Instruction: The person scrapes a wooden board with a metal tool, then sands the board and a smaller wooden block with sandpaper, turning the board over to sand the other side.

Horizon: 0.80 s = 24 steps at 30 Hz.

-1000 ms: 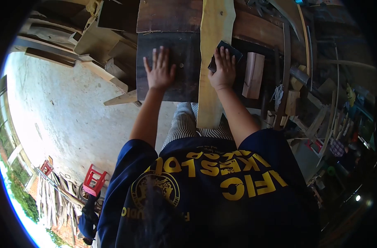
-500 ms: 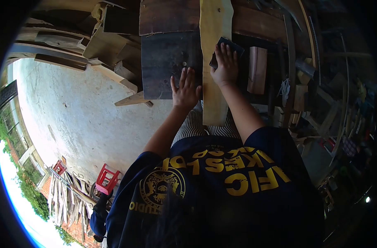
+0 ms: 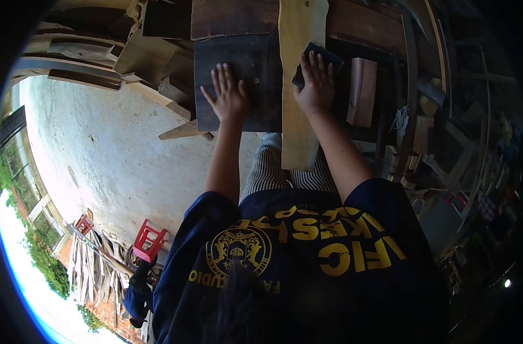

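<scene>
A long pale wooden plank (image 3: pixel 299 123) runs lengthwise away from me, its near end over my striped trousers. My right hand (image 3: pixel 316 86) presses a dark sanding block (image 3: pixel 329 55) onto the plank's right edge, fingers over its top; its underside is hidden. My left hand (image 3: pixel 228 97) lies flat with fingers spread on a dark board (image 3: pixel 261 106), left of the plank and apart from it, holding nothing.
A short reddish wood block (image 3: pixel 362 92) lies right of the plank. Wood offcuts (image 3: pixel 152 92) are piled at left, and more timber crowds the right. A red plastic stool (image 3: pixel 149 241) stands on the concrete floor (image 3: pixel 124 160); a person (image 3: pixel 136 298) is near it.
My left hand has moved left across the dark board, away from the plank, and its fingers are more spread. My right hand stays on the sanding block, shifted slightly.
</scene>
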{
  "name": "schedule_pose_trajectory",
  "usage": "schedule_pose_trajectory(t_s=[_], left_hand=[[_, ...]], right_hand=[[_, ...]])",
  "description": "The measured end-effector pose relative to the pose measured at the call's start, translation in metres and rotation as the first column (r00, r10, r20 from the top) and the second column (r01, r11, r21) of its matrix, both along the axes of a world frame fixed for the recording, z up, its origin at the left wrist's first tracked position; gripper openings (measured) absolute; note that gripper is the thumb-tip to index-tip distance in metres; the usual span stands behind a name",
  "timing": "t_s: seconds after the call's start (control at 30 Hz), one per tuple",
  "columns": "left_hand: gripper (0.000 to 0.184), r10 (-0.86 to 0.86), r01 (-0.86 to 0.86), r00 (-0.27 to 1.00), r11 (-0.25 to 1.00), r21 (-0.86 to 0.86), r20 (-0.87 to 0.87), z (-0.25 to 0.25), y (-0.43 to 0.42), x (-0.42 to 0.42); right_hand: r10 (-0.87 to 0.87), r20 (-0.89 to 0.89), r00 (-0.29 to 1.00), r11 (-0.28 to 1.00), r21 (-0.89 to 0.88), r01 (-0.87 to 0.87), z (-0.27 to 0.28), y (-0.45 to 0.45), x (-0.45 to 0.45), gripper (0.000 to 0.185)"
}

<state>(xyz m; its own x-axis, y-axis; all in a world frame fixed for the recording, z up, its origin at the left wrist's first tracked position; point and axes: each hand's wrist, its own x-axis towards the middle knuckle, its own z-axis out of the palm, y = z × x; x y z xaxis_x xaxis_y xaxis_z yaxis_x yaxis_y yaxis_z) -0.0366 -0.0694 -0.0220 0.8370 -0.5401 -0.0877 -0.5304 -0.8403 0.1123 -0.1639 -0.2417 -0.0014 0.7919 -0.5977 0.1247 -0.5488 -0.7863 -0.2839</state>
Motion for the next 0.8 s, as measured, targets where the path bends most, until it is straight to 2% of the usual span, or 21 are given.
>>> schedule_pose_trajectory(t_s=[0.03, 0.07, 0.13, 0.27, 0.33, 0.37, 0.4, 0.43, 0.5, 0.57, 0.6, 0.63, 0.67, 0.73, 0.8], left_hand=[[0.063, 0.12, -0.121, 0.992, 0.993, -0.015, -0.038, 0.0, 0.017, 0.0], [0.063, 0.121, -0.121, 0.992, 0.993, -0.01, -0.038, -0.002, 0.034, 0.001], [0.064, 0.362, -0.367, 0.93, 0.923, -0.113, -0.059, -0.005, 0.059, 0.0], [0.066, 0.493, -0.49, 0.87, 0.866, -0.097, 0.009, -0.01, 0.071, -0.025], [0.065, 0.098, -0.097, 0.995, 0.994, 0.058, -0.004, -0.001, 0.047, -0.054], [0.061, -0.097, 0.099, 0.994, 0.994, 0.039, -0.048, 0.006, 0.03, -0.062], [0.058, -0.288, 0.29, 0.954, 0.957, 0.012, -0.087, 0.016, 0.018, -0.064], [0.058, -0.283, 0.285, 0.955, 0.958, 0.013, -0.086, 0.019, 0.013, -0.053], [0.049, -0.63, 0.62, 0.77, 0.776, -0.116, -0.101, 0.017, 0.003, -0.016], [0.045, -0.495, 0.492, 0.869, 0.862, -0.122, 0.005, 0.014, 0.0, 0.033], [0.045, -0.242, 0.25, 0.967, 0.963, -0.1, 0.078, 0.012, 0.008, 0.047], [0.047, 0.087, -0.072, 0.994, 0.981, -0.18, 0.074, 0.004, 0.02, 0.052], [0.052, 0.393, -0.405, 0.914, 0.876, -0.263, -0.098, 0.001, 0.036, 0.048], [0.058, 0.555, -0.524, 0.83, 0.814, -0.25, 0.065, -0.036, 0.066, 0.022], [0.059, 0.246, -0.249, 0.969, 0.956, -0.158, -0.035, -0.008, 0.085, -0.026]], right_hand=[[-0.001, -0.003, 1.0, 1.0, 0.001, 0.001, 0.001, 0.0, 0.0, 0.073], [-0.003, -0.006, 1.0, 1.0, 0.002, 0.003, 0.001, 0.001, 0.0, 0.073], [-0.001, -0.008, 1.0, 1.0, 0.005, 0.001, 0.001, 0.0, -0.001, 0.073], [0.006, 0.004, 1.0, 1.0, 0.022, -0.006, 0.003, 0.004, -0.006, 0.074], [0.006, -0.008, 1.0, 1.0, -0.011, -0.006, 0.001, 0.004, -0.005, 0.075], [0.002, -0.022, 1.0, 0.999, -0.042, -0.003, 0.0, 0.004, -0.005, 0.076], [0.007, -0.021, 1.0, 0.999, -0.042, -0.008, -0.001, 0.004, -0.005, 0.076], [0.009, -0.02, 1.0, 0.999, -0.034, -0.01, -0.001, 0.004, -0.006, 0.076], [0.022, -0.018, 1.0, 0.999, -0.025, -0.022, -0.001, 0.003, -0.005, 0.076], [0.014, -0.03, 0.999, 0.998, -0.064, -0.016, -0.005, -0.001, -0.001, 0.078], [0.027, -0.026, 0.999, 0.997, -0.065, -0.028, -0.005, -0.001, -0.001, 0.078], [0.025, -0.022, 0.999, 0.997, -0.068, -0.026, -0.007, -0.001, -0.001, 0.079], [0.023, -0.017, 1.0, 0.997, -0.072, -0.024, -0.008, -0.002, -0.001, 0.08], [0.032, -0.014, 0.999, 0.996, -0.079, -0.033, -0.008, -0.001, 0.0, 0.08], [0.023, -0.031, 0.999, 0.996, -0.085, -0.026, -0.008, -0.002, 0.0, 0.078]])
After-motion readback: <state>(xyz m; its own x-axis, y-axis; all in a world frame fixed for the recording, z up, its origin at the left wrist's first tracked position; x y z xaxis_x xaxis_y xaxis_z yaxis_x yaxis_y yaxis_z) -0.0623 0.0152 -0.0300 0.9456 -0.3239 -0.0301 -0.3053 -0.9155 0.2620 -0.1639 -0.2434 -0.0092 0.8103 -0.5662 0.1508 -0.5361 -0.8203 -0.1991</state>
